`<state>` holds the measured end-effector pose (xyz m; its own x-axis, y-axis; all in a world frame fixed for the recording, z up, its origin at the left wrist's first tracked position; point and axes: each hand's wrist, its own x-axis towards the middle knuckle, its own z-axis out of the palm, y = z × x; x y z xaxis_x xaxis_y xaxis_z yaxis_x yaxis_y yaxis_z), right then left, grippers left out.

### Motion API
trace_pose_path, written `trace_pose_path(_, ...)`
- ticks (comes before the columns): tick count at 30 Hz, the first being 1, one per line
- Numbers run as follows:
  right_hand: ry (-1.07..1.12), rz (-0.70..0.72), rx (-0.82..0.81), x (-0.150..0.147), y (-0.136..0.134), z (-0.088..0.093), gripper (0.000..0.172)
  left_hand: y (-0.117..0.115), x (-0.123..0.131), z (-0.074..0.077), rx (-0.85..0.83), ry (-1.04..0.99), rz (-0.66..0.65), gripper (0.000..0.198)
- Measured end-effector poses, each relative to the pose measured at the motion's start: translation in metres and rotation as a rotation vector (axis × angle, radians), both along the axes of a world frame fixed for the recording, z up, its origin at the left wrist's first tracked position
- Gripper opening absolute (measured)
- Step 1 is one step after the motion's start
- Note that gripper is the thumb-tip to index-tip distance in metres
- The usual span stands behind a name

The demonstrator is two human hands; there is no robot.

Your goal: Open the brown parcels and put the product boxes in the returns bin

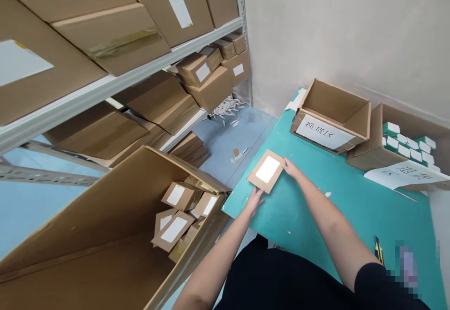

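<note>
A small flat cardboard box (pixel 256 179) with a white label on top is at the left part of the green table (pixel 298 216). My right hand (pixel 290 167) grips its right corner. At the near edge of the box, my left hand (pixel 254 202) holds it with the fingertips, the thumb side partly spread. Whether the box rests on the table or is slightly raised, I cannot tell. To the left stands a large open carton (pixel 140 193), with several small labelled boxes (pixel 175 229) piled at its right end.
An open carton (pixel 328 134) with a paper sign stands at the table's back. Beside it, another carton (pixel 367 153) holds several green-and-white boxes (pixel 402 150). A utility knife (pixel 378 250) lies near the right. Shelves (pixel 197 40) carry cartons at left; paper scraps (pixel 227 107) litter the floor.
</note>
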<state>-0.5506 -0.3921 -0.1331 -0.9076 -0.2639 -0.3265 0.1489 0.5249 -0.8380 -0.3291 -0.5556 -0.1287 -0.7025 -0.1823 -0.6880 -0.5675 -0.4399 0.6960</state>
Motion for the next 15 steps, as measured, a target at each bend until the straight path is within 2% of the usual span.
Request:
trace_pose_path(3, 0.019, -0.062, 0.037, 0.034, 0.022, -0.004, 0.049, 0.0, 0.0, -0.007, -0.084, 0.024, -0.016, 0.064)
trace_pose_path(6, 0.036, -0.17, 0.054, 0.084, 0.058, -0.005, 0.046, 0.001, 0.007, -0.015, -0.155, 0.09, -0.054, 0.058)
trace_pose_path(11, 0.033, -0.398, 0.045, 0.185, 0.118, -0.006, 0.043, 0.012, 0.023, -0.02, -0.165, 0.16, -0.289, 0.05)
trace_pose_path(15, 0.024, -0.623, 0.006, 0.262, 0.153, -0.007, 0.044, 0.036, 0.032, -0.022, -0.121, 0.204, -0.484, 0.05)
